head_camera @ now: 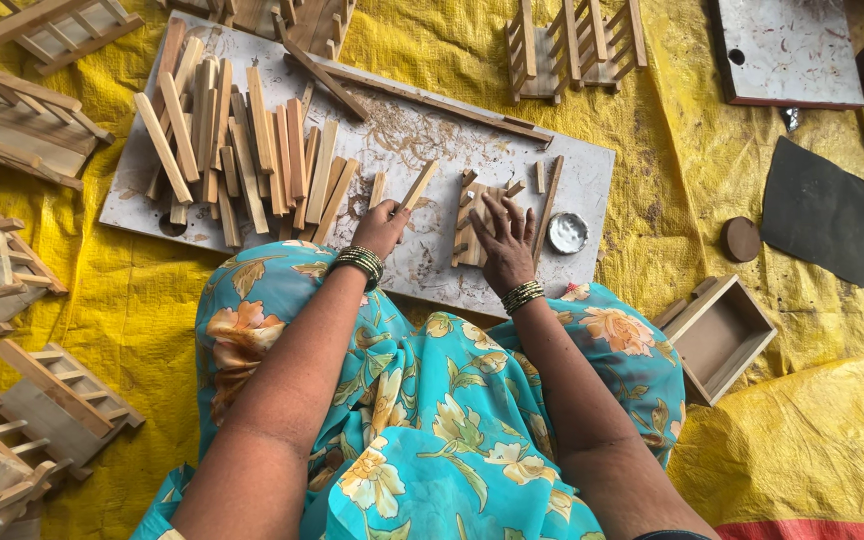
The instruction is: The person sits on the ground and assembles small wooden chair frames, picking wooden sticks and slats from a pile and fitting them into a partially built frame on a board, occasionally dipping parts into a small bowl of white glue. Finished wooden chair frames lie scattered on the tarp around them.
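2 bare hands work over a white-stained work board [572,165] laid on yellow sheeting [452,50]. Left hand [382,228] pinches a short wooden slat [417,186] between thumb and fingertips, its free end angled up and away from the knuckles. Right hand [502,245] lies flat with fingers [500,212] spread, pressing on a small half-built slat frame [472,215] that sits under and just beyond the fingertips. Just right of those fingers rests a small round metal tin [568,232]; a thin wooden strip [548,205] stands between tin and frame. Well left of the pinching fingers lies a heap of cut slats [232,150]. Finished wooden racks [572,45] sit far beyond the fingertips, and an open wooden box [720,338] lies near the right forearm.
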Demonstrator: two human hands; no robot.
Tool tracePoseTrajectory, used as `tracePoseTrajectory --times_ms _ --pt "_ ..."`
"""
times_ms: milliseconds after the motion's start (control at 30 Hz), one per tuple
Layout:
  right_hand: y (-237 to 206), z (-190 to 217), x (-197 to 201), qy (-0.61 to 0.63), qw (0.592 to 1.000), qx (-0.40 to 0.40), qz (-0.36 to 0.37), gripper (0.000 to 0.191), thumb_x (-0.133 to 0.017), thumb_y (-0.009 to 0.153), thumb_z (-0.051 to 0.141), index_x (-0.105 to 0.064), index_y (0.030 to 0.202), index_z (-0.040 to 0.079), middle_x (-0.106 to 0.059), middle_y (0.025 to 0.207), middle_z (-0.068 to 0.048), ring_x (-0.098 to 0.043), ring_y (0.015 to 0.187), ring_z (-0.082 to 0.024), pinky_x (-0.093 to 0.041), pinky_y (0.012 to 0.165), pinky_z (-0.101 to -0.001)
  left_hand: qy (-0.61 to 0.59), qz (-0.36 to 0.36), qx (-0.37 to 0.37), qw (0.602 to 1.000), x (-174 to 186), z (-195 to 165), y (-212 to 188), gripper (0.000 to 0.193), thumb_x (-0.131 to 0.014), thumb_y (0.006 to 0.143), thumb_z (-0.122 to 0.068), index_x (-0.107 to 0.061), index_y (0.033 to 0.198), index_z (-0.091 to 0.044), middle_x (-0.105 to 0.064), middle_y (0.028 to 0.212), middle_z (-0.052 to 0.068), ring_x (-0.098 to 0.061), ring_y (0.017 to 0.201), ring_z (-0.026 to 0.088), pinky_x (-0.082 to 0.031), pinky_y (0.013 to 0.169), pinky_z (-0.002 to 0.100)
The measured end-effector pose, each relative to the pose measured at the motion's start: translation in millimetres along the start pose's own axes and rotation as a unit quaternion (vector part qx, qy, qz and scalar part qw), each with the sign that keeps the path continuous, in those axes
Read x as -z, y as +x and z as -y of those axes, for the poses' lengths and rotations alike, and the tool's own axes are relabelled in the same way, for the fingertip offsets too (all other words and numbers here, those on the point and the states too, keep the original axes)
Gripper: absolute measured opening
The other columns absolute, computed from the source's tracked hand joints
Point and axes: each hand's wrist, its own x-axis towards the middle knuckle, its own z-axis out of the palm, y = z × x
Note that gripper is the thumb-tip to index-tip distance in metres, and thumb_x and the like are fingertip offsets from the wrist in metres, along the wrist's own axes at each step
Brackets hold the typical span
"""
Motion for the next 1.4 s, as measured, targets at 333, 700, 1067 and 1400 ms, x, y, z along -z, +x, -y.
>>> tracePoseTrajectory --times_ms 333,700,1067,1400 --pt "-8 -8 -1 0.093 0.992 -0.056 -0.061 0.078 -0.048 0.078 -0.02 -0.064 0.142 0.02 -0.04 0.169 0.001 -0.029 0.158 -0.028 -0.025 0.135 -0.0409 -0.014 -0.014 -0.012 1.0 3 -2 0 0.035 -0.058 0.099 -0.04 -0.067 0.098 -0.006 -0.062 0.062 0.003 -0.058 0.055 0.014 -0.047 0.055 0.033" --pt "-34 24 18 0.008 0.999 0.027 0.032 0.081 -0.056 0.071 -0.008 -0.053 0.146 0.02 -0.025 0.167 -0.007 -0.024 0.152 -0.035 -0.01 0.126 -0.0584 0.012 -0.045 0.001 0.999 9 -15 -18 0.035 -0.061 0.096 -0.04 -0.069 0.099 -0.006 -0.067 0.065 0.006 -0.065 0.06 0.018 -0.051 0.061 0.036" --pt "-45 36 27 -0.104 0.993 0.053 0.027 0.08 -0.062 0.078 0.002 -0.042 0.154 0.015 -0.022 0.168 -0.008 -0.027 0.15 -0.034 -0.011 0.124 -0.0604 0.011 -0.068 -0.025 0.997 10 -19 -35 0.035 -0.062 0.096 -0.039 -0.069 0.099 -0.005 -0.068 0.066 0.007 -0.067 0.061 0.019 -0.053 0.061 0.037" --pt "-48 42 50 0.001 0.998 0.046 -0.031 0.06 -0.06 0.081 0.002 -0.059 0.139 0.015 -0.034 0.161 -0.011 -0.038 0.139 -0.037 -0.028 0.119 -0.053 0.016 -0.087 -0.047 0.995 15 -38 -64 0.035 -0.06 0.097 -0.041 -0.069 0.101 -0.008 -0.067 0.064 0.005 -0.064 0.057 0.017 -0.05 0.057 0.035"
